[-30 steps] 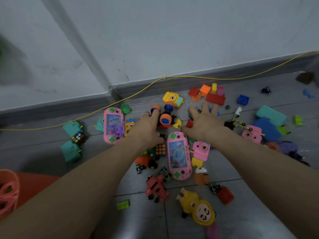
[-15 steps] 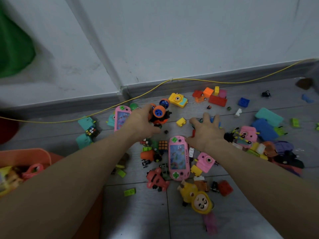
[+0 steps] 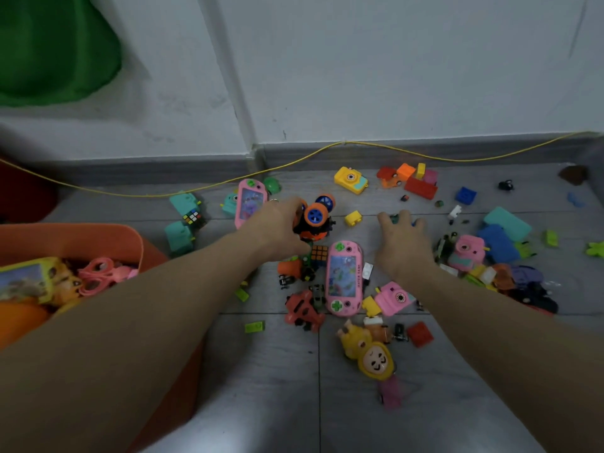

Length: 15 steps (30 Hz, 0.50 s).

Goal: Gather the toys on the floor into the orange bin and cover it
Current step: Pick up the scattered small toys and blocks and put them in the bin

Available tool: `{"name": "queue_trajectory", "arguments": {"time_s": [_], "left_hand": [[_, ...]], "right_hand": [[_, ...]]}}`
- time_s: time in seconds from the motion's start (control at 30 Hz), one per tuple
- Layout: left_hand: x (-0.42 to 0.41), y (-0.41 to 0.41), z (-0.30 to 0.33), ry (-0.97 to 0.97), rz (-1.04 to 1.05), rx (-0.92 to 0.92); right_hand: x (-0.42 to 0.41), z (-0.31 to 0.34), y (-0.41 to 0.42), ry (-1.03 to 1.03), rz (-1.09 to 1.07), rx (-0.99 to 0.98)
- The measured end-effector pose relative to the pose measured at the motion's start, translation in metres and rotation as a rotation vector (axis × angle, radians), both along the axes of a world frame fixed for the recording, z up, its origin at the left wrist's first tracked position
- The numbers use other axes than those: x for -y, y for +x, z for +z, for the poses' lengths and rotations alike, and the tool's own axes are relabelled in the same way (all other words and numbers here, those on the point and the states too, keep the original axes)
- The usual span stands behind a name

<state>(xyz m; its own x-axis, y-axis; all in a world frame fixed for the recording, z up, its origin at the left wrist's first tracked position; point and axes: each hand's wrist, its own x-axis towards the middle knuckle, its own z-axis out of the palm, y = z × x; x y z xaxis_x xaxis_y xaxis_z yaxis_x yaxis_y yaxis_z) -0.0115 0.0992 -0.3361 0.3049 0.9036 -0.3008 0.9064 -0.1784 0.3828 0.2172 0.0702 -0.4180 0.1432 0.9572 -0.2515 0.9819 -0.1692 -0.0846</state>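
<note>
Nearest the camera, two bare forearms are reaching out over a grey floor (image 3: 268,380). At the lower left, the orange bin (image 3: 98,235) is sitting with its top open and several toys already lying inside, among them pink goggles (image 3: 98,276) and a yellow game (image 3: 24,279). Just ahead of the arms, a yellow doll (image 3: 372,356) is lying face up, with a red block (image 3: 420,334) beside it and a small green brick (image 3: 255,327) apart to its left. A little further on, a red toy robot (image 3: 304,310) is lying just left of a pink handheld game (image 3: 344,277), and a pink toy camera (image 3: 394,297) is resting at that game's right. Next to the game's upper left corner a small puzzle cube (image 3: 319,254) is sitting.

The left hand (image 3: 277,228) is clenching an orange toy truck (image 3: 313,220) with blue-hubbed wheels, tipped wheels-up. The right hand (image 3: 403,243) is hovering palm down with its fingers (image 3: 385,220) spread and curled over small pieces; I cannot tell whether it is gripping any of them. Between the two hands a yellow brick (image 3: 353,218) is lying alone.

Behind the left hand, a second pink handheld game (image 3: 249,201) is leaning, with teal blocks (image 3: 183,217) further left. At the right, a heap of blue, teal and purple toys (image 3: 503,250) is piling up. Farthest off, a yellow toy camera (image 3: 351,179) and red and orange blocks (image 3: 413,179) are sitting near the wall, where a yellow cord (image 3: 196,191) is running along the skirting.
</note>
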Motion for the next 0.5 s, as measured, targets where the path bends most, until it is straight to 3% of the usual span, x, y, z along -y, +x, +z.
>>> {"name": "queue_trajectory", "arguments": {"time_s": [0.2, 0.5], "left_hand": [[0.003, -0.001, 0.004, -0.006, -0.049, -0.055], [-0.006, -0.011, 0.050, 0.086, -0.018, 0.008]], "right_hand": [[0.004, 0.000, 0.007, 0.046, 0.023, -0.023], [-0.016, 0.057, -0.008, 0.108, -0.277, -0.695]]}}
